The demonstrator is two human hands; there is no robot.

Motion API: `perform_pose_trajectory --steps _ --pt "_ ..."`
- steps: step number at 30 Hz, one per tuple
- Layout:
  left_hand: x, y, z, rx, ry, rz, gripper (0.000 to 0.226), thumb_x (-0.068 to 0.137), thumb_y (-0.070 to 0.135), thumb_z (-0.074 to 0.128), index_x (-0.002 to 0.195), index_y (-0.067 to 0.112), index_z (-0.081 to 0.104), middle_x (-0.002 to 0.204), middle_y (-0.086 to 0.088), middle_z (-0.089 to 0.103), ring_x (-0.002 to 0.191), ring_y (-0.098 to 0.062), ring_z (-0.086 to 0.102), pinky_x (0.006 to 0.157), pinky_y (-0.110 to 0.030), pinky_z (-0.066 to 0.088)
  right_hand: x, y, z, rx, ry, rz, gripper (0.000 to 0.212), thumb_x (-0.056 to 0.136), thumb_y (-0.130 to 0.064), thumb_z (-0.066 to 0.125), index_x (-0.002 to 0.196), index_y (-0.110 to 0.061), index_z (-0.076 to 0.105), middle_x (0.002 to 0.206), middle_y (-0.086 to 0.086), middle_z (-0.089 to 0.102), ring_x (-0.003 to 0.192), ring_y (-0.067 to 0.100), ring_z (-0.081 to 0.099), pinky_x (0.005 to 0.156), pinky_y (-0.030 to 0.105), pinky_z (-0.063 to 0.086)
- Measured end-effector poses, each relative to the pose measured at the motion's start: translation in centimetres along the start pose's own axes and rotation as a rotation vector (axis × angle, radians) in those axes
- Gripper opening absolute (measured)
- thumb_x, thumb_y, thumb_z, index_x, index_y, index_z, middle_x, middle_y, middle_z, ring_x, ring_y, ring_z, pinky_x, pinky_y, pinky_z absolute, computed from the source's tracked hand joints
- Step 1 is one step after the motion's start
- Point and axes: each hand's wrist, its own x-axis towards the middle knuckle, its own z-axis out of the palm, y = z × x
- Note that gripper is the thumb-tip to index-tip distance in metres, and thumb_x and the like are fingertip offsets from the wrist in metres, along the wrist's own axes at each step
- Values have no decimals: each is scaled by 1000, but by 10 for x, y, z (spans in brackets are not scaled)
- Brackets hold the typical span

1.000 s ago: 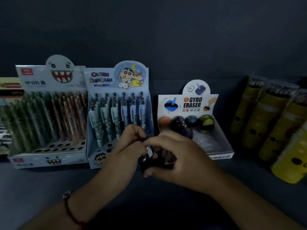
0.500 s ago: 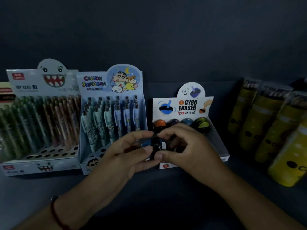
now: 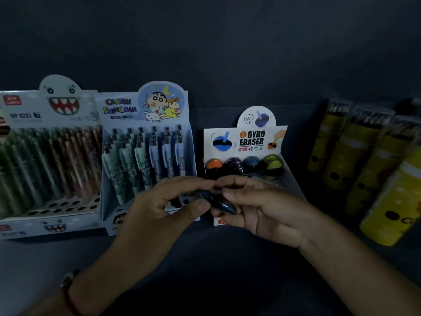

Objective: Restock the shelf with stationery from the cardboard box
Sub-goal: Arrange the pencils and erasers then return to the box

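Observation:
Both hands meet in front of the white Gyro Eraser display box [image 3: 293, 179], which holds several round erasers in orange, purple, blue and green. My left hand [image 3: 159, 208] and my right hand [image 3: 262, 206] pinch a small dark gyro eraser [image 3: 218, 199] between thumbs and fingertips, just before the box's front edge. The eraser is partly hidden by the fingers. The cardboard box is out of view.
Left of the eraser box stand a Crayon Shinchan pen display [image 3: 145, 153] and a monster-face pen display [image 3: 45, 156]. Several yellow pencil tubes [image 3: 364, 169] lean at the right. A dark shelf surface [image 3: 205, 270] lies below the hands, with a dark back wall behind.
The view has drifted, so the displays sit further left. My hands stay together on the dark eraser and have risen slightly towards the eraser box.

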Motion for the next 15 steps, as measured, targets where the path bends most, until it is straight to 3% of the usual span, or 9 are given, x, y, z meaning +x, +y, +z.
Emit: perform_pose_trajectory --steps 2,4,6,9,11,15 --pt "-2 -1 1 169 8 89 34 81 52 62 113 63 56 116 45 53 109 20 49 84 2 36 1 -2 -7 -36 -25 -23 42 77 -2 69 118 -8 65 116 17 70 104 29 68 88 36 57" --pt "-3 -4 3 263 -7 138 43 86 60 63 123 68 43 120 47 47 110 22 45 81 3 37 0 -8 -13 -111 -40 -90 51 78 -1 66 129 -10 62 125 18 65 117 33 62 96 38 53" --pt "-3 -9 5 333 -51 148 51 86 63 51 134 66 34 123 42 46 114 17 45 80 -4 41 -2 -15 -17 -165 -2 -184 48 79 2 69 124 -13 65 117 12 70 109 26 66 94 35 54" --pt "-5 -13 13 448 -155 195 46 91 61 42 137 53 41 131 39 40 122 18 37 94 -4 34 -3 -23 -27 -182 110 -301 44 72 -3 65 113 -17 69 103 2 72 97 15 69 90 33 55" --pt "-7 -13 22 569 -230 256 41 94 56 39 134 46 46 133 35 39 123 14 36 97 -5 29 -2 -26 -35 -254 199 -353 39 73 -4 66 109 -19 69 102 2 71 98 15 68 88 33 56" --pt "-7 -12 37 786 -334 336 44 93 54 38 133 41 49 135 16 49 121 -6 48 98 -23 37 -2 -32 -48 -374 394 -443 31 84 7 64 103 -17 69 100 11 64 89 15 68 73 25 57"
